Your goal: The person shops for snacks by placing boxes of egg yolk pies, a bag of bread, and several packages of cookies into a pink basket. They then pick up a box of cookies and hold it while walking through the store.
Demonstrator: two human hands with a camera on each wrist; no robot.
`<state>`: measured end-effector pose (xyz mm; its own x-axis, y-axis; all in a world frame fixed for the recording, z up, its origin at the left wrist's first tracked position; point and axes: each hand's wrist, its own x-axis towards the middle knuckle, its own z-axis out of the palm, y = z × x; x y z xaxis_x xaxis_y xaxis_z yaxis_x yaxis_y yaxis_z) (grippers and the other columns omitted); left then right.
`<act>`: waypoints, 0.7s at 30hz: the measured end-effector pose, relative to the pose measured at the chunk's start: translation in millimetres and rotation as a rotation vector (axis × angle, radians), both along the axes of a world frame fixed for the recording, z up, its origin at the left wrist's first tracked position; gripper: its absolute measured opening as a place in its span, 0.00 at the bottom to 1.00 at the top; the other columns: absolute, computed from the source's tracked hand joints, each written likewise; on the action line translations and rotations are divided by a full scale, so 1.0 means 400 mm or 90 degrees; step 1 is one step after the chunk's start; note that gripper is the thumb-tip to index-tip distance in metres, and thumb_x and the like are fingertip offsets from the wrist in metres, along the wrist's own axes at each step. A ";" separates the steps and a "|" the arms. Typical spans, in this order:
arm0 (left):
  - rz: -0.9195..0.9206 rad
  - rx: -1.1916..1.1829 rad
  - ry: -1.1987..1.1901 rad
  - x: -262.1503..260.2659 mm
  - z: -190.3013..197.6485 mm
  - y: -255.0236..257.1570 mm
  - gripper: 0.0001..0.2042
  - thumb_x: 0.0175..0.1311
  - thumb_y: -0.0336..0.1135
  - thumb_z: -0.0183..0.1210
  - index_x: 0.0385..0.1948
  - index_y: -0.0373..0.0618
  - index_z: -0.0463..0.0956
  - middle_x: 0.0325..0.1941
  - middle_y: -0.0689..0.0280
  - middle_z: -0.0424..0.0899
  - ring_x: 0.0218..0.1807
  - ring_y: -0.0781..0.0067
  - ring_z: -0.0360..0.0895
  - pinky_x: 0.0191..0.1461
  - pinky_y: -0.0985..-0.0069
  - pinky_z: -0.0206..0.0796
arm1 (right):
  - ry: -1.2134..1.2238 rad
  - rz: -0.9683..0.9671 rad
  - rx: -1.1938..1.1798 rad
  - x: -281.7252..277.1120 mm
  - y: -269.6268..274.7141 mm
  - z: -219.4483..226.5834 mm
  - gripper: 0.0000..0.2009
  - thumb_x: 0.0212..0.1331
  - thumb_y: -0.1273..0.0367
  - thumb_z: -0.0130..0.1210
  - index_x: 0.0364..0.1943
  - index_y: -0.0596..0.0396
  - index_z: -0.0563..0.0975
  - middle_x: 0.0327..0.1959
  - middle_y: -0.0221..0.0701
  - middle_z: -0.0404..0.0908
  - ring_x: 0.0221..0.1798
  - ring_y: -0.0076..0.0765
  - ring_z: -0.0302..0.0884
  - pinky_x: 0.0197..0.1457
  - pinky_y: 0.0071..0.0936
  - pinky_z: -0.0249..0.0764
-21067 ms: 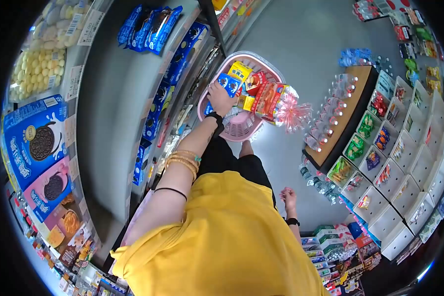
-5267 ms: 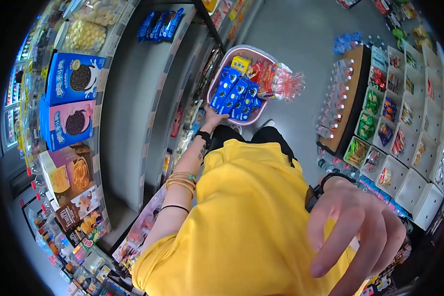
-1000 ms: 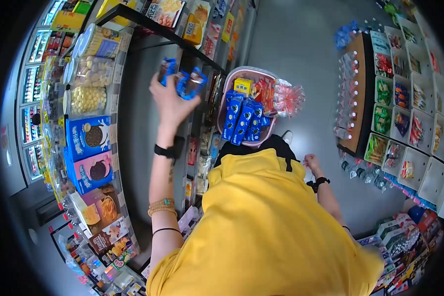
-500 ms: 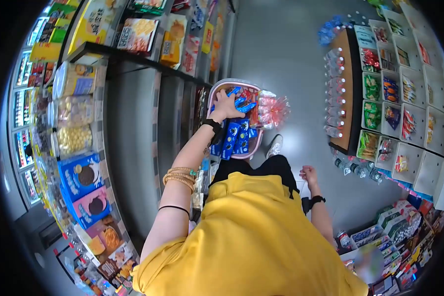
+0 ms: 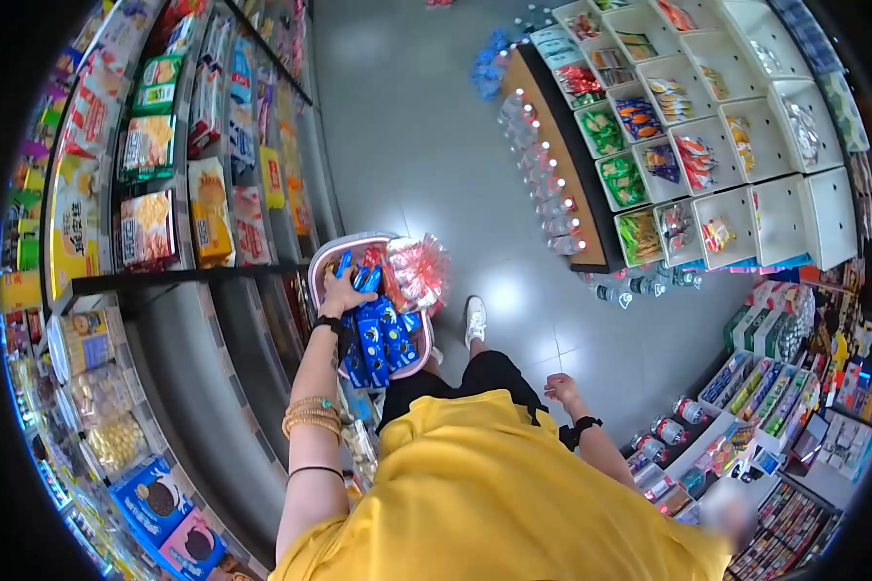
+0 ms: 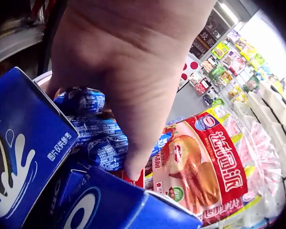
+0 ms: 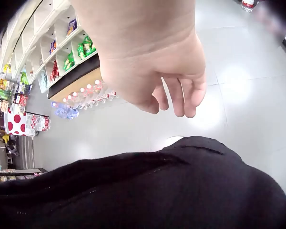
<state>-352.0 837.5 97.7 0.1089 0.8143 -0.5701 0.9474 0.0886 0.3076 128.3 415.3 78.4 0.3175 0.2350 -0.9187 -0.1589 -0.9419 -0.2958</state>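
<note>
Currently blue packets (image 6: 107, 150) inside pink basket (image 5: 354, 241), under my left hand (image 5: 342, 292). Thumb spread from fingers; fingertips mostly hidden, can't tell if gripping. Blue boxes (image 5: 373, 351) just beside, nearer me; red bag (image 6: 200, 167) beside packets. My right hand (image 5: 563, 388) hangs near shorts (image 7: 195, 186), fingers loosely bent, holding nothing. Bottles (image 5: 543, 184) across aisle.

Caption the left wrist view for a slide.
Left hand over blue snack packets, beside blue cookie boxes and a red-labelled pie package.
</note>
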 end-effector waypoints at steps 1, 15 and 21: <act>0.000 0.011 -0.016 -0.002 0.003 -0.003 0.54 0.30 0.62 0.75 0.68 0.57 0.63 0.73 0.35 0.46 0.73 0.34 0.50 0.75 0.54 0.49 | 0.002 0.001 0.010 -0.002 0.011 -0.001 0.11 0.62 0.67 0.54 0.47 0.54 0.75 0.35 0.34 0.84 0.29 0.31 0.83 0.29 0.24 0.75; 0.164 0.499 -0.123 0.077 0.233 -0.318 0.14 0.56 0.29 0.60 0.44 0.41 0.72 0.49 0.50 0.70 0.57 0.45 0.65 0.63 0.54 0.57 | 0.077 0.257 0.140 0.095 0.379 -0.149 0.08 0.59 0.69 0.54 0.40 0.54 0.77 0.30 0.32 0.82 0.27 0.28 0.81 0.28 0.25 0.75; 0.410 0.381 -0.094 0.044 0.083 -0.766 0.10 0.56 0.21 0.53 0.40 0.40 0.72 0.46 0.48 0.74 0.52 0.41 0.70 0.51 0.52 0.62 | 0.131 0.379 0.184 0.111 0.590 -0.194 0.10 0.49 0.74 0.62 0.37 0.56 0.78 0.25 0.33 0.81 0.22 0.29 0.79 0.22 0.27 0.74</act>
<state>-334.4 531.1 130.9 -0.4336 0.8999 -0.0465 0.7164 0.3756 0.5879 172.6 651.4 0.8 -0.1156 0.5592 -0.8210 0.2816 -0.7741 -0.5669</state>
